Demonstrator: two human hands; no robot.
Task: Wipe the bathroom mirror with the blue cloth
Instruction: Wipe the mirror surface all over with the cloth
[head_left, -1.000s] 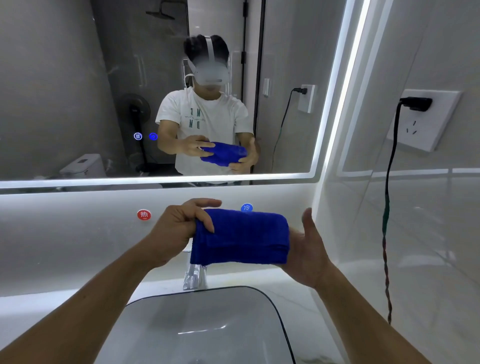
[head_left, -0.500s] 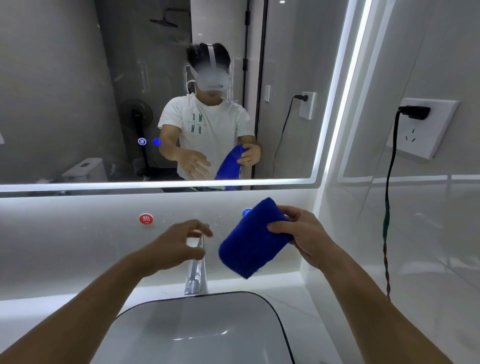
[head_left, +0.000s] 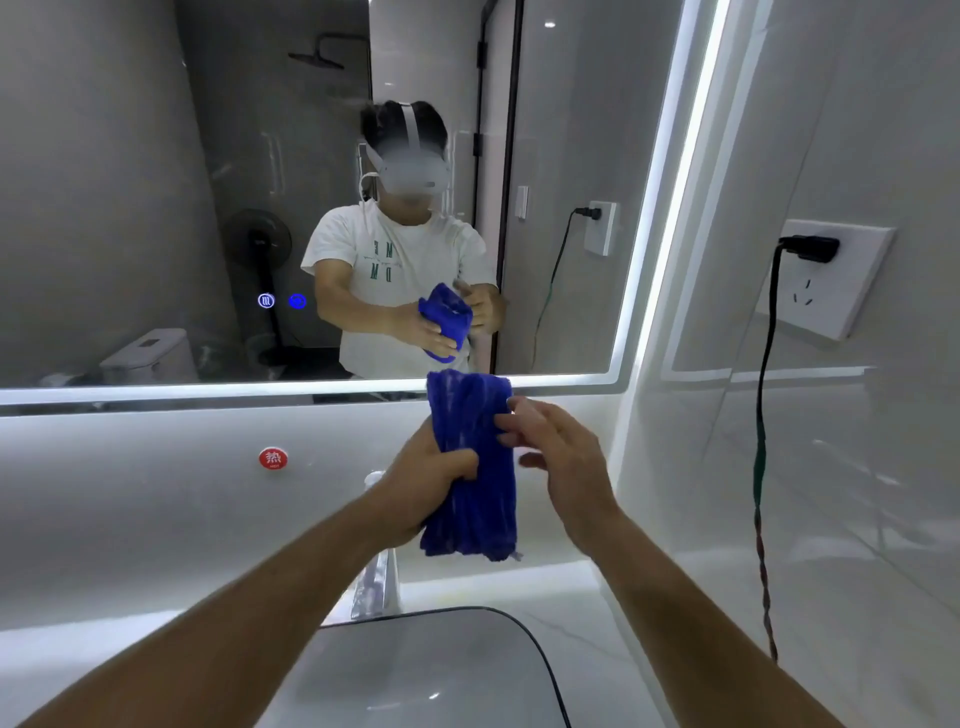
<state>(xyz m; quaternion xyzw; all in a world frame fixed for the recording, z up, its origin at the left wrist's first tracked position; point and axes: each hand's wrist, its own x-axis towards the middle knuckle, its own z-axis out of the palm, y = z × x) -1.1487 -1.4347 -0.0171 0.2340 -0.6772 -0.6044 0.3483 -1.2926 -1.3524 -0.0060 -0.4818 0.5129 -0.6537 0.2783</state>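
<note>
Item under inspection: the blue cloth (head_left: 475, 499). It is held in the air above the far edge of the basin (head_left: 441, 675) and just below the lit lower border of the mirror (head_left: 130, 208). It hangs lengthwise as a folded, bunched strip and does not touch the glass.

Left hand (head_left: 431, 478): the grip is clamped round the middle of the cloth, with the fingers curled over its near face. This hand carries the full weight.

Right hand (head_left: 558, 452): the grip is apart. The fingers lie nearly straight against the right edge of the cloth and the thumb stands clear below them. In my judgement this hand is steadying or arranging the fold, not holding it.

Assessment: the cloth is being shaped into a pad that suits a flat surface. Wiping has not begun, and the whole mirror remains to be covered.

Surroundings: a tap (head_left: 376, 587) stands behind the basin on the white table (head_left: 561, 597). A red button (head_left: 273, 458) is set in the wall to the left. A wall socket (head_left: 826, 275) on the right has a dark cable (head_left: 761, 441) hanging from it.

Risk noted: the socket sits near the mirror's right edge, so a damp cloth should be kept off it.
</note>
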